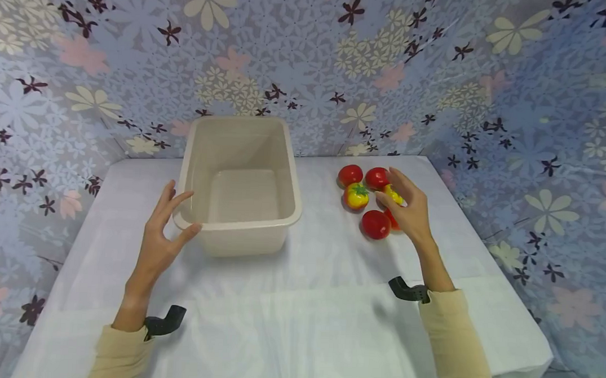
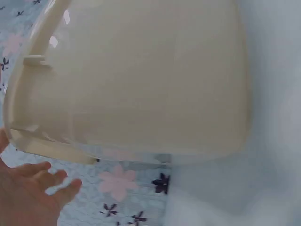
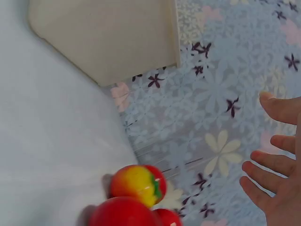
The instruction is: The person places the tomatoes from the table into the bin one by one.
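Observation:
A cream plastic bin stands upright on the table, its inside bare. My left hand is at the bin's front left corner, thumb and fingers spread apart at the rim, gripping nothing. In the left wrist view the relaxed fingers show beside the bin's wall. To the right lie several round, shiny red fruits, one of them yellow and red with a green leafy top. Over their right side hovers my right hand, fingers parted and holding nothing; it partly hides some fruits.
A white cloth covers the table. Patterned floral fabric hangs behind and at the sides. The bin stands left of the fruits, with a stretch of white cloth between them. Each wrist wears a black camera mount.

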`<state>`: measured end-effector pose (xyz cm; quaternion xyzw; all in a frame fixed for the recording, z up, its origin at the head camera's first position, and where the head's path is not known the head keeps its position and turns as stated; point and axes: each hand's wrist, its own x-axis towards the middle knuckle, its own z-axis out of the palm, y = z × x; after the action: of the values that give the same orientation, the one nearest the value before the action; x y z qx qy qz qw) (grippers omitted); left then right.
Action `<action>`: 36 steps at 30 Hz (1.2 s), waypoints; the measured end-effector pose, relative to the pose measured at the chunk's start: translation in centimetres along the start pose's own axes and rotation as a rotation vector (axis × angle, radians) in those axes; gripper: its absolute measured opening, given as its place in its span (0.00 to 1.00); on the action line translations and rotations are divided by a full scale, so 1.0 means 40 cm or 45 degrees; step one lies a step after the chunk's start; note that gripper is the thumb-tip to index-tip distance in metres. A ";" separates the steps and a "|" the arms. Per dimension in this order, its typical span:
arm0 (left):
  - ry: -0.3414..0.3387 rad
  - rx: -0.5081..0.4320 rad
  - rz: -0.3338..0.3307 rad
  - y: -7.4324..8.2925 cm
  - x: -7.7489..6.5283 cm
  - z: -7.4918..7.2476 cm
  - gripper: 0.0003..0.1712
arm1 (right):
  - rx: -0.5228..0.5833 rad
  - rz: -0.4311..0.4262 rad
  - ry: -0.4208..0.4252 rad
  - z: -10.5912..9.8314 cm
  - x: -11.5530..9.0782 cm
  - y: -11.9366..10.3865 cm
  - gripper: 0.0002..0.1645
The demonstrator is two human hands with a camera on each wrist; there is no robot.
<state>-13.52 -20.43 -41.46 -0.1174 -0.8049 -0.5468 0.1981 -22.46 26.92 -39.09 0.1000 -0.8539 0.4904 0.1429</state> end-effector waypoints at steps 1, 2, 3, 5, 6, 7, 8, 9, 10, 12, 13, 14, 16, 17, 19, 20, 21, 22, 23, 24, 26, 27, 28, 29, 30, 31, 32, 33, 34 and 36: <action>-0.007 -0.047 -0.011 -0.005 -0.006 0.003 0.34 | 0.016 0.032 0.014 0.002 -0.004 0.010 0.39; -0.013 -0.085 -0.018 -0.009 -0.011 0.007 0.35 | 0.041 0.054 0.028 0.004 -0.009 0.020 0.39; -0.015 -0.114 -0.019 -0.012 -0.015 0.011 0.36 | 0.057 0.078 0.040 0.006 -0.014 0.029 0.39; -0.011 -0.160 -0.002 -0.017 -0.021 0.020 0.38 | 0.092 0.111 0.061 0.011 -0.025 0.046 0.38; -0.003 -0.178 0.012 -0.019 -0.023 0.024 0.39 | 0.108 0.123 0.069 0.014 -0.030 0.055 0.38; 0.010 -0.192 0.030 -0.020 -0.024 0.029 0.40 | 0.122 0.135 0.073 0.016 -0.035 0.065 0.38; 0.028 -0.197 0.048 -0.020 -0.024 0.033 0.40 | 0.144 0.141 0.079 0.018 -0.039 0.074 0.38; 0.050 -0.196 0.071 -0.021 -0.024 0.038 0.40 | 0.149 0.154 0.083 0.020 -0.043 0.083 0.38; 0.074 -0.200 0.096 -0.023 -0.023 0.043 0.40 | 0.147 0.166 0.086 0.023 -0.046 0.094 0.39; 0.129 -0.195 0.131 -0.026 -0.022 0.051 0.39 | 0.116 0.194 0.084 0.028 -0.052 0.114 0.40; 0.155 -0.191 0.143 -0.029 -0.021 0.056 0.37 | 0.104 0.207 0.084 0.030 -0.055 0.123 0.40; 0.176 -0.196 0.142 -0.031 -0.021 0.060 0.36 | 0.081 0.217 0.085 0.033 -0.058 0.133 0.41; 0.211 -0.211 0.137 -0.037 -0.023 0.067 0.32 | 0.032 0.233 0.083 0.040 -0.065 0.152 0.41; 0.226 -0.222 0.127 -0.039 -0.024 0.070 0.31 | 0.026 0.233 0.083 0.044 -0.068 0.160 0.42; 0.249 -0.249 0.106 -0.042 -0.028 0.075 0.28 | 0.015 0.240 0.078 0.051 -0.074 0.175 0.42; 0.258 -0.261 0.095 -0.044 -0.030 0.078 0.27 | 0.015 0.245 0.078 0.055 -0.077 0.183 0.42; 0.267 -0.266 0.093 -0.044 -0.032 0.080 0.27 | 0.018 0.247 0.075 0.059 -0.079 0.189 0.42; 0.273 -0.275 0.087 -0.046 -0.034 0.081 0.27 | 0.019 0.246 0.069 0.063 -0.081 0.194 0.42; 0.276 -0.283 0.086 -0.047 -0.035 0.082 0.27 | 0.016 0.247 0.064 0.065 -0.082 0.199 0.43; 0.277 -0.290 0.089 -0.049 -0.036 0.083 0.27 | 0.003 0.248 0.058 0.068 -0.084 0.203 0.43; 0.276 -0.296 0.092 -0.052 -0.036 0.084 0.27 | -0.023 0.241 0.045 0.072 -0.086 0.208 0.43; 0.274 -0.294 0.094 -0.052 -0.035 0.084 0.27 | -0.050 0.230 0.035 0.073 -0.086 0.210 0.44; 0.274 -0.292 0.094 -0.053 -0.034 0.084 0.27 | -0.082 0.221 0.026 0.073 -0.087 0.211 0.44; 0.274 -0.287 0.095 -0.053 -0.034 0.084 0.27 | -0.106 0.223 0.019 0.073 -0.087 0.211 0.44; 0.274 -0.286 0.094 -0.053 -0.033 0.084 0.27 | -0.136 0.210 0.007 0.074 -0.088 0.212 0.45; 0.273 -0.277 0.089 -0.052 -0.032 0.084 0.27 | -0.164 0.198 -0.008 0.074 -0.088 0.215 0.45; 0.275 -0.272 0.088 -0.052 -0.032 0.084 0.27 | -0.195 0.185 -0.021 0.075 -0.089 0.215 0.46; 0.277 -0.268 0.088 -0.051 -0.032 0.084 0.27 | -0.225 0.176 -0.035 0.076 -0.091 0.215 0.46; 0.279 -0.265 0.088 -0.052 -0.032 0.083 0.27 | -0.253 0.174 -0.053 0.076 -0.093 0.214 0.47; 0.281 -0.260 0.091 -0.050 -0.032 0.083 0.26 | -0.303 0.143 -0.090 0.077 -0.097 0.213 0.47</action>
<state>-13.80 -18.08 -44.78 -0.1046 -0.7139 -0.6279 0.2917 -21.91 28.60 -48.79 0.0517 -0.9147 0.3890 0.0960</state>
